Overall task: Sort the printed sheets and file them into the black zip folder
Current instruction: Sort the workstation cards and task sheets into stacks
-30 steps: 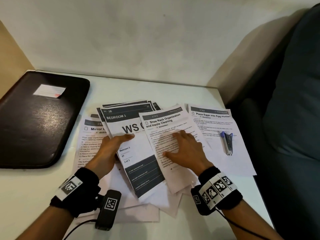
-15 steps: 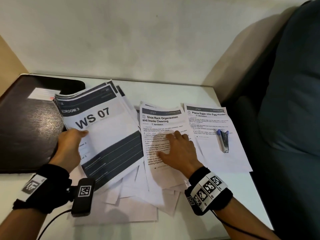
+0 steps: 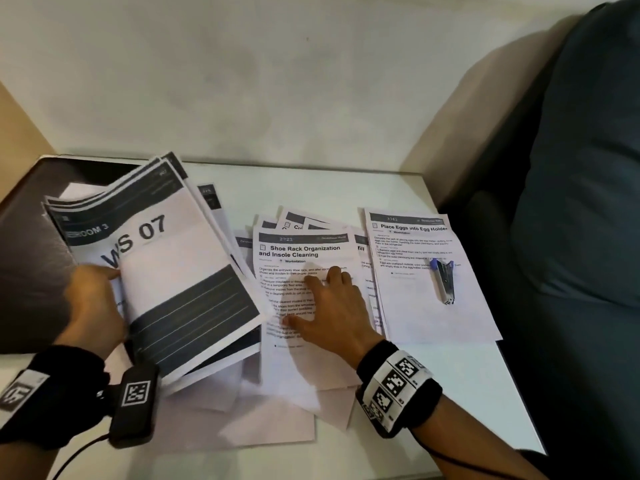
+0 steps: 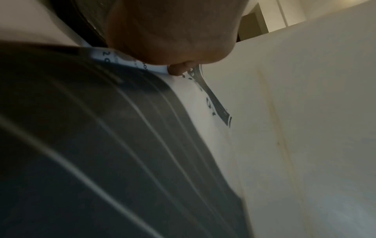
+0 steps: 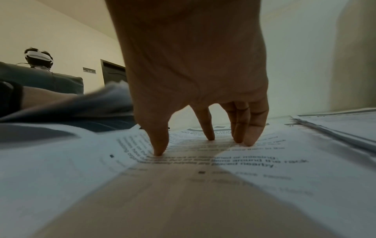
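Note:
My left hand grips a stack of printed sheets topped by the "WS 07" page, lifted and tilted over the black zip folder at the left; the thumb pinches the stack's edge. My right hand lies flat, fingertips pressing the "Shoe Rack Organization" sheet on the white table. More loose sheets lie fanned beneath it. The "Place Eggs into Egg Holder" sheet lies to the right.
A blue and grey stapler rests on the egg-holder sheet. A dark sofa borders the table's right edge, a wall runs behind. Another person sits far off in the right wrist view.
My left hand has pulled the "WS 07" stack out of the pile, up and to the left over the folder. The right hand has stayed pressing the shoe rack sheet.

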